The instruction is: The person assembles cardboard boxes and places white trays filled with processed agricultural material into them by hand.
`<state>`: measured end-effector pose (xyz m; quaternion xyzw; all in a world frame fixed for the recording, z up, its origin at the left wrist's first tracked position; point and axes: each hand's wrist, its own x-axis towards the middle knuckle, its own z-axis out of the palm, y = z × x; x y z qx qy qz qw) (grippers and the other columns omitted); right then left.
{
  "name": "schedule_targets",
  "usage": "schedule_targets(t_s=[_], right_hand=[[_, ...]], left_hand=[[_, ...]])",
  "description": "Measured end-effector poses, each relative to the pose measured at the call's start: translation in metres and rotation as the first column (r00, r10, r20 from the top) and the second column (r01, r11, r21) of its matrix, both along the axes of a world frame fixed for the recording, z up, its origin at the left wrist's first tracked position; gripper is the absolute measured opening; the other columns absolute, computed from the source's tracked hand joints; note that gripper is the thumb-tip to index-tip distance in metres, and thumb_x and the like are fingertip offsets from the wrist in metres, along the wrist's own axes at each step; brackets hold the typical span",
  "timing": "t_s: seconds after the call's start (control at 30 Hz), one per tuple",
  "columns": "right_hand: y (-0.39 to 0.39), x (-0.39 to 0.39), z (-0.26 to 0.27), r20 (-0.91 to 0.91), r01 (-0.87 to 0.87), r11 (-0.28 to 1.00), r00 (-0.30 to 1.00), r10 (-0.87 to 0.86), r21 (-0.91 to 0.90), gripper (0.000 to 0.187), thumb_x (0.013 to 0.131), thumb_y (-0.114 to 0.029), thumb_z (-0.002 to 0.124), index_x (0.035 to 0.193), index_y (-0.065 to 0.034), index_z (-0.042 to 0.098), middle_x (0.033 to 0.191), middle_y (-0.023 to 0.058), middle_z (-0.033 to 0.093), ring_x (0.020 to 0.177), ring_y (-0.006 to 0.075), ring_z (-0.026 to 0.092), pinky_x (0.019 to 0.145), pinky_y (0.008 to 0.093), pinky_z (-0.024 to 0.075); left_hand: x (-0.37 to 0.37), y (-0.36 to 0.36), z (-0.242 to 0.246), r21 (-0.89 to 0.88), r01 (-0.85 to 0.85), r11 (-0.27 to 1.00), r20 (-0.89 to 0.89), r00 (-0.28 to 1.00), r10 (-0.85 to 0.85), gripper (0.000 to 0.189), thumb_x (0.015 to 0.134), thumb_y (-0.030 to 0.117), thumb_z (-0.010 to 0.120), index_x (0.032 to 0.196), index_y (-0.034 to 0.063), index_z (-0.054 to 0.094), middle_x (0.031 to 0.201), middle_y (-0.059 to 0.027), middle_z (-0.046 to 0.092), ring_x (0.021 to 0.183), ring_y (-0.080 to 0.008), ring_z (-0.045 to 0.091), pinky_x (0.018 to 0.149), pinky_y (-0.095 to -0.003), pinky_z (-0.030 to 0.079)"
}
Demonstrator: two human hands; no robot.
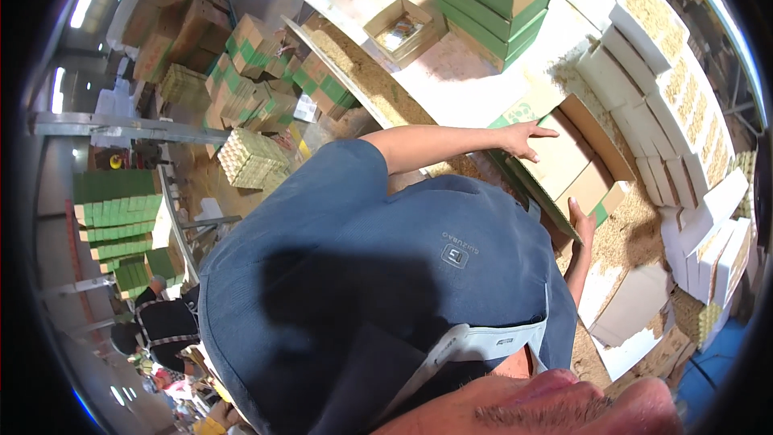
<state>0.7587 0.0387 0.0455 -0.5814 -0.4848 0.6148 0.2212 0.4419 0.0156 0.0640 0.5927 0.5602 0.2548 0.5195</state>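
An open cardboard carton with green outer walls lies tilted before me, its inside brown and its bottom flaps in view. My left hand reaches over its upper left edge, fingers apart above the opening; whether it touches the cardboard cannot be told. At the carton's lower right end, my right hand holds the wall, with the thumb at the inner side. A green-printed flap lies beside the left hand. Loose shavings-like material covers the surface by the right hand.
Stacked green cartons and a small box with printed papers stand on the white table. White blocks with shavings-like fill line the right. A loose cardboard sheet lies lower right. Egg trays stand left. A person is farther off.
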Motion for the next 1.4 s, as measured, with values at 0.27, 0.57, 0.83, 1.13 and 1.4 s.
schedule_targets(t_s=[0.27, 0.57, 0.83, 1.13, 1.4], right_hand=[[-0.008, -0.021, 0.020, -0.272, 0.327, 0.925, 0.888, -0.371, -0.193, 0.070, 0.089, -0.041, 0.064, 0.138, 0.0032, 0.040, 0.130, 0.0202, 0.054, 0.116, 0.0312, 0.056, 0.097, 0.0424, 0.0491], [-0.029, -0.068, 0.045, -0.499, 0.486, 0.839, 0.679, -0.538, -0.244, 0.049, 0.092, -0.028, 0.061, 0.128, 0.0037, 0.052, 0.121, 0.0194, 0.060, 0.106, 0.0296, 0.061, 0.091, 0.0413, 0.0526], [0.092, -0.176, 0.132, -0.705, 0.324, 0.937, 0.694, -0.144, 0.127, 0.042, 0.092, -0.021, 0.060, 0.125, 0.0046, 0.054, 0.118, 0.0190, 0.061, 0.101, 0.0281, 0.063, 0.084, 0.0388, 0.0558], [0.237, -0.317, 0.140, -0.882, -0.124, 0.978, 0.424, 0.203, 0.166, 0.028, 0.093, -0.019, 0.059, 0.116, -0.0027, 0.061, 0.092, 0.0080, 0.065, 0.058, 0.0092, 0.057, 0.044, 0.0214, 0.0437], [0.189, -0.397, 0.166, -0.262, -0.096, 0.990, 0.958, 0.119, 0.098, 0.072, 0.089, -0.061, 0.052, 0.136, -0.0066, 0.049, 0.132, 0.0184, 0.051, 0.109, 0.0324, 0.059, 0.085, 0.0448, 0.0531]], left_hand=[[-0.026, 0.001, -0.022, -0.021, -0.097, 0.995, 0.262, 0.960, 0.099, 0.080, 0.074, 0.016, 0.081, 0.144, 0.0291, 0.044, 0.143, -0.0174, 0.048, 0.135, -0.0281, 0.042, 0.113, -0.0364, 0.031], [-0.093, -0.017, 0.039, -0.070, -0.281, 0.957, 0.396, 0.873, 0.286, 0.061, 0.078, 0.014, 0.075, 0.135, 0.0120, 0.055, 0.144, -0.0112, 0.048, 0.126, -0.0205, 0.052, 0.106, -0.0318, 0.040], [-0.331, 0.050, 0.161, 0.765, -0.620, 0.176, 0.256, 0.543, 0.800, 0.057, 0.095, 0.040, 0.058, 0.135, 0.0009, 0.050, 0.126, -0.0154, 0.061, 0.112, -0.0230, 0.057, 0.096, -0.0329, 0.043], [-0.374, 0.121, 0.118, 0.221, -0.609, 0.762, 0.105, 0.792, 0.602, 0.059, 0.096, 0.056, 0.040, 0.138, 0.0165, 0.053, 0.140, -0.0149, 0.051, 0.125, -0.0263, 0.050, 0.108, -0.0360, 0.033], [-0.372, 0.111, 0.098, 0.258, -0.777, 0.574, 0.212, 0.625, 0.752, 0.042, 0.100, 0.027, 0.036, 0.136, 0.0092, 0.048, 0.126, -0.0095, 0.060, 0.113, -0.0215, 0.057, 0.098, -0.0360, 0.043]])
